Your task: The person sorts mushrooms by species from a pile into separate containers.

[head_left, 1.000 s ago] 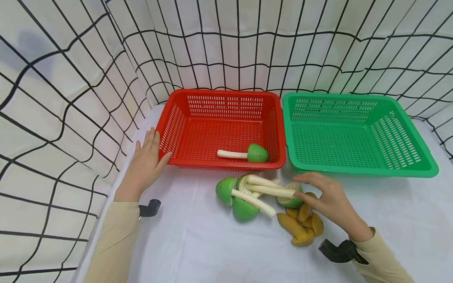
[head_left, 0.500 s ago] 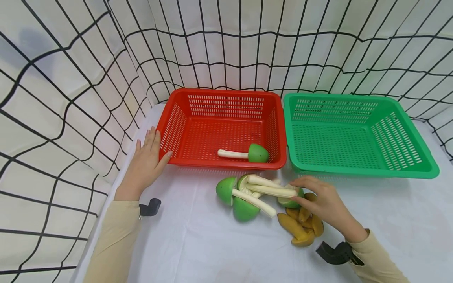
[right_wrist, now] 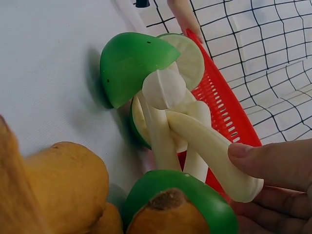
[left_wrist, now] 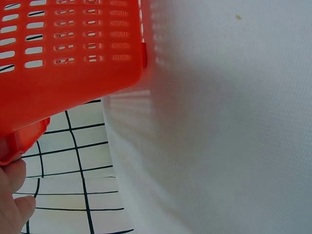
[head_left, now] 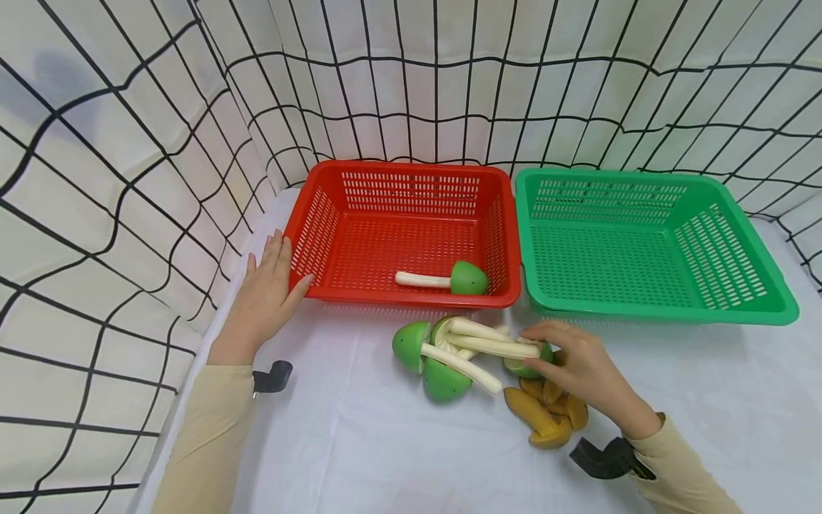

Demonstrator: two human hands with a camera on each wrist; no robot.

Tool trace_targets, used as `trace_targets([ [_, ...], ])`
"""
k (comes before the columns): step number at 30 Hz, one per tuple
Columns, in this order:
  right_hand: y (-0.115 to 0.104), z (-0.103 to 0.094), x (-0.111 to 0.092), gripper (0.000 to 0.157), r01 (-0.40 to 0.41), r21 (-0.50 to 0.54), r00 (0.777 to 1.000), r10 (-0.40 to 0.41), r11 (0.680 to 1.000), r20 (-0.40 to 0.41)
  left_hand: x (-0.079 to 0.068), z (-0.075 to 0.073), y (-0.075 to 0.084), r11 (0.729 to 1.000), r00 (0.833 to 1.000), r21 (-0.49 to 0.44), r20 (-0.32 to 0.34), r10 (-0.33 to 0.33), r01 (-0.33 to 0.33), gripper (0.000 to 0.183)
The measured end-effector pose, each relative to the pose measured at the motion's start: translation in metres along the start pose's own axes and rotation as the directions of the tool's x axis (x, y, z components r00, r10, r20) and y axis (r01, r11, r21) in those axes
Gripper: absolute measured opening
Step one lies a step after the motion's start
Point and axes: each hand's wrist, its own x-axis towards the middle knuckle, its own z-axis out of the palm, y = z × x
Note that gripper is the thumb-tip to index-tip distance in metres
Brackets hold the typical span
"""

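My right hand (head_left: pixel 587 375) pinches the pale stem end of a toy mushroom (head_left: pixel 494 346) in the pile before the baskets. In the right wrist view, the thumb (right_wrist: pixel 273 158) presses on that stem (right_wrist: pixel 209 144), with the other fingers behind it. Several green-capped toy mushrooms overlap there; one green cap (head_left: pixel 408 346) lies at the pile's left. My left hand (head_left: pixel 260 307) rests on the left front corner of the red basket (head_left: pixel 411 297), fingers straight along the side and thumb over the rim. Inside that basket lies one green-capped mushroom (head_left: pixel 468 278).
Several brown-yellow toy mushrooms (head_left: pixel 546 428) lie in a heap below my right hand. A green basket (head_left: pixel 661 315) stands right of the red one. Black wire mesh (head_left: pixel 437 93) with white cloth behind it encloses the back and left side of the white-covered table (head_left: pixel 385 457).
My right hand has moved slightly left and its thumb and fingers have closed on the stem end. The left hand and baskets have stayed in place.
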Motion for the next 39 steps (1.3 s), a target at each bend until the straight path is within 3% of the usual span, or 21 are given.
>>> trace_targets([
  [20, -0.0012, 0.0048, 0.0029, 0.031, 0.003, 0.013, 1.0, -0.003, 1.0, -0.003, 0.0004, 0.001, -0.0014, 1.0, 1.0, 0.01, 0.002, 0.0, 0.0, 0.073],
  [39, -0.003, 0.0091, 0.0037, 0.032, 0.067, 0.054, 0.996, -0.063, 0.996, -0.071, 0.0005, 0.0001, 0.0004, 1.0, 1.0, -0.008, 0.011, -0.009, 0.009, 0.073],
])
